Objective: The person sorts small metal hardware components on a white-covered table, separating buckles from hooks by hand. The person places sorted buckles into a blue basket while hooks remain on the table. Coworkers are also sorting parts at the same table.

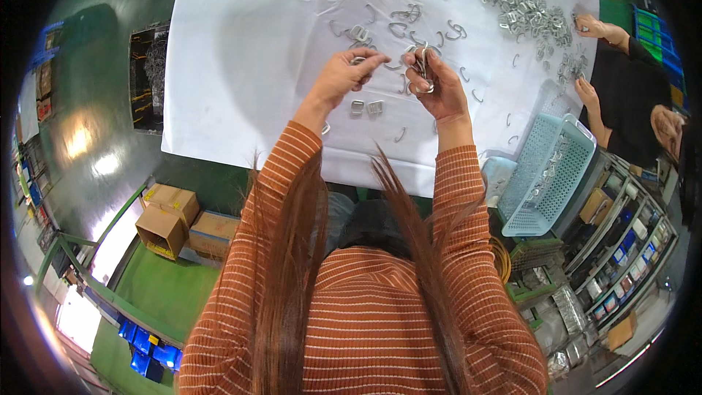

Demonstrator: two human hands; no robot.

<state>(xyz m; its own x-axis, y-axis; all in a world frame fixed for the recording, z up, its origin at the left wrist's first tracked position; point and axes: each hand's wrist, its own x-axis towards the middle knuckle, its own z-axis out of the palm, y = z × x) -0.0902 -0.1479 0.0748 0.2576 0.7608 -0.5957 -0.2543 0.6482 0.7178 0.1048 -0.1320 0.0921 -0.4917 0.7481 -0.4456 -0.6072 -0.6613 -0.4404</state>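
Observation:
My right hand (444, 89) is closed around a silvery metal buckle (423, 72), held upright above the white-covered table. To its left, my left hand (342, 79) has its thumb and fingertips pinched together; what lies between them, if anything, is too small to make out. A bit of metal shows by its knuckles. Two flat buckles (374, 107) rest on the cloth just below and between my hands. Beyond my fingers lie several loose curved wire hooks (398, 29) and a small group of buckles (358, 33).
A big pile of buckles (512, 0) spreads over the table's (241, 95) far right. There a co-worker's hands (591, 26) touch some pieces. A light blue plastic basket (545, 175) holding metal parts stands at the right edge. Cardboard boxes (170, 208) sit on the floor at left.

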